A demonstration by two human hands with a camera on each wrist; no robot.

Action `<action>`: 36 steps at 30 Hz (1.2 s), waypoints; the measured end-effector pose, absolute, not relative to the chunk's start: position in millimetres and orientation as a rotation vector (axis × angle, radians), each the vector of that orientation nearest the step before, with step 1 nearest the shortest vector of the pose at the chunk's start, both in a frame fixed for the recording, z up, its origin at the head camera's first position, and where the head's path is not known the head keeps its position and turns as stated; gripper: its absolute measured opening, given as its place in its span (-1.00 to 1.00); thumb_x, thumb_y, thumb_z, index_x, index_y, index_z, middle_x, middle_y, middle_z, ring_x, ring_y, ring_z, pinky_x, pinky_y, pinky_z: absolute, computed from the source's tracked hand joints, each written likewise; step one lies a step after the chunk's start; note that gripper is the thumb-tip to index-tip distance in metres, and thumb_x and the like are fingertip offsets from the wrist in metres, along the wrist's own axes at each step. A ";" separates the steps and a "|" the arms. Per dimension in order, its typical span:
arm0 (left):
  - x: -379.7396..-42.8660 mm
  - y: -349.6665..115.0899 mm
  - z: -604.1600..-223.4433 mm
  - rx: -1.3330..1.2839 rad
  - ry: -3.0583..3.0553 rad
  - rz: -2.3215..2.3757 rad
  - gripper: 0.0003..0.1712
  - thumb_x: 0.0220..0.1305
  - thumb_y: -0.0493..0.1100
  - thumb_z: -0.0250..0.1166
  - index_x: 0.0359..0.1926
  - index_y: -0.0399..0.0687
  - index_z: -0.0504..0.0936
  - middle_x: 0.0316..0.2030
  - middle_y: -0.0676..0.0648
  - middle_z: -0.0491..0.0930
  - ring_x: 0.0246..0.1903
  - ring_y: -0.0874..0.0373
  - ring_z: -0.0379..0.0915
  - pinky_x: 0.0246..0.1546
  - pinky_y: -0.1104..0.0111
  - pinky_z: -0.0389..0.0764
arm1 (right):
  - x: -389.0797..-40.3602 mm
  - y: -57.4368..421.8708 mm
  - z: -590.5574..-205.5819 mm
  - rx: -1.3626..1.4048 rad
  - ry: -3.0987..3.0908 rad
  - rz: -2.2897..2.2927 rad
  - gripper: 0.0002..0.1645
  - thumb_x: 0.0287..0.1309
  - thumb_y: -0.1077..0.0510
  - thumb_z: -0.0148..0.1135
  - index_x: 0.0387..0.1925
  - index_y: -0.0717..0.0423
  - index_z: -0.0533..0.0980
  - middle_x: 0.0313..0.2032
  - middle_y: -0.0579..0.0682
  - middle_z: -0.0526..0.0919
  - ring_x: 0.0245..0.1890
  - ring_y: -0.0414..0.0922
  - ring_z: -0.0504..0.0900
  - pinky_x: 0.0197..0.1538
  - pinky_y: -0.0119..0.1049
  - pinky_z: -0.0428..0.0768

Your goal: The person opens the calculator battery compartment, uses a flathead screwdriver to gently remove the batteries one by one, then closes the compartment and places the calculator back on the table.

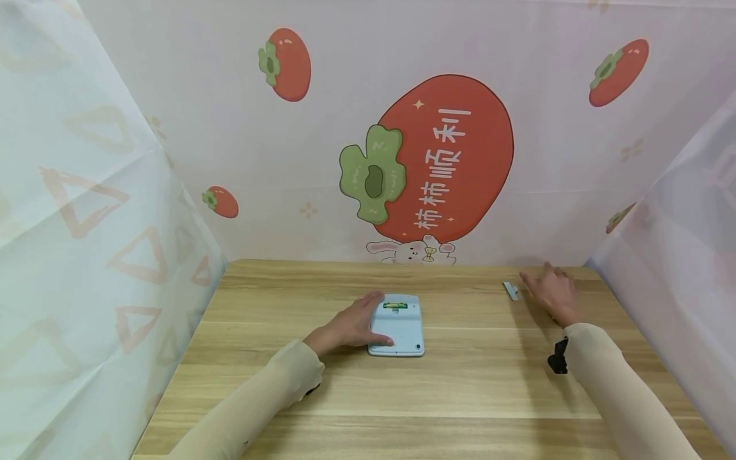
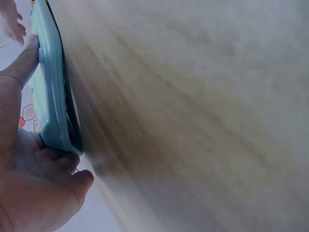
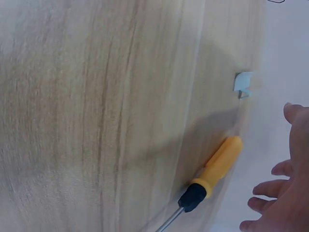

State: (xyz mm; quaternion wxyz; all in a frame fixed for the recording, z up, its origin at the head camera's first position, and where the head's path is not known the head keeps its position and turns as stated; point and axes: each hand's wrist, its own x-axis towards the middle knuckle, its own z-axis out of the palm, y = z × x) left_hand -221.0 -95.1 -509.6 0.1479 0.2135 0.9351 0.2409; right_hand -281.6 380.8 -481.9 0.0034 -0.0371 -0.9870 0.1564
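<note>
A light blue calculator (image 1: 405,335) lies face down on the table, its back towards me and a green part showing in an open slot near the far end. My left hand (image 1: 355,322) grips it from the left, thumb on the back and fingers around the far edge. In the left wrist view, the fingers wrap the edge of the calculator (image 2: 50,87). My right hand (image 1: 553,292) hovers at the far right with fingers spread, holding nothing. Close to it are a small light blue cover (image 1: 510,291) and a screwdriver (image 3: 219,166) with a yellow handle, hidden in the head view.
The wooden table (image 1: 460,396) ends at a back wall (image 1: 552,160) printed with persimmons. White sheets (image 1: 86,255) close in both sides. A black object (image 1: 558,359) sits at the right sleeve cuff.
</note>
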 end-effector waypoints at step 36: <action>-222.7 -94.9 -512.9 0.612 2.707 0.686 0.32 0.15 0.42 0.50 0.70 0.02 0.05 0.69 -0.09 0.02 0.64 -0.13 0.00 0.58 -0.10 0.21 | -259.3 395.1 -514.0 -0.256 -3.197 0.670 0.18 0.51 -0.56 -0.38 0.57 0.40 -0.05 0.44 0.81 -0.32 0.44 0.76 -0.37 0.20 0.77 -0.13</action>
